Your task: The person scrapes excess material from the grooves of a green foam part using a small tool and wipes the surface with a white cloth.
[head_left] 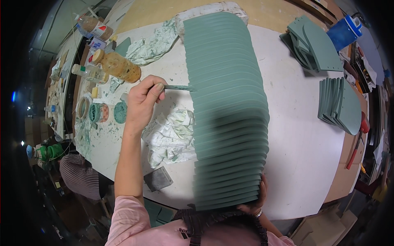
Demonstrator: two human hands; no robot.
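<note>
My left hand [146, 96] is closed around a narrow, flat spatula [179, 87] smeared with green. The spatula's tip meets the left edge of a long ribbed green block [230, 90], which looks like a row of many thin curved panels standing close together. At the block's near right corner, my right hand [262, 193] grips its side and end; part of that hand is hidden behind the block. The far end of the block rests against a white, cloth-like bundle [242, 11].
A crumpled white cloth [170, 137] and a grey sheet of sandpaper [158, 178] lie left of the block. Beyond are a green-stained cup [98, 112], a jar of amber liquid [119, 67] and a stained rag [154, 44]. Loose green panels [318, 45] and a blue-lidded container [344, 33] stand right.
</note>
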